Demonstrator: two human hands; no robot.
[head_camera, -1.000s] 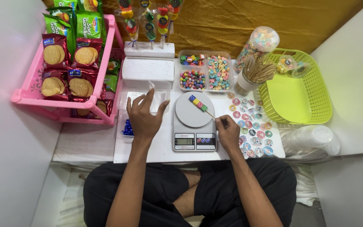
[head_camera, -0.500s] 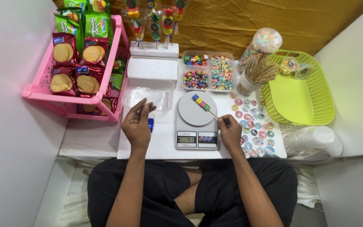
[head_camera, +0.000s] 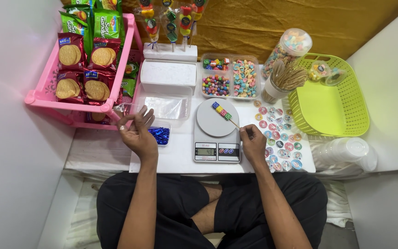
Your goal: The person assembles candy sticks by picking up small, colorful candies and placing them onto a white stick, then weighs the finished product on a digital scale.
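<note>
- Skewer (head_camera: pixel 223 112): thin wooden stick loaded with coloured candy cubes, lying tilted across the round pan of the scale (head_camera: pixel 217 133); candy end over the pan, bare end running off the pan's right edge.
- Right hand (head_camera: pixel 253 144): closed round the bare end of the skewer, thumb and fingers pinching the stick; hand rests on the white board just right of the scale.
- Left hand (head_camera: pixel 137 133): raised, fingers loosely curled and part open; cannot tell whether anything thin is between the fingertips. It sits over the near corner of a clear bag (head_camera: pixel 166 107), just beside the pink rack (head_camera: pixel 47 94).
- Foil pieces (head_camera: pixel 159 135): small blue shiny heap in a clear tub, just right of the left hand.
- Scale display lit; digits not noted.
- Candy tray (head_camera: pixel 230 77): clear, divided, behind the scale; holds cubes, round beads and pastel rings.
- Stick cup (head_camera: pixel 283 82): bundle of bare skewers, upright, right of the tray; candy jar (head_camera: pixel 285 50) behind it.
- Stickers (head_camera: pixel 278 133): round, many colours, spread on the board right of the right hand.
- Green basket (head_camera: pixel 329 99): far right, two small clear tubs at its back edge.
- Finished skewers (head_camera: pixel 171 20): wrapped, standing in a white block at the back.
- Pink rack holds red and green biscuit packs.
- Person sits cross-legged, dark trousers.
</note>
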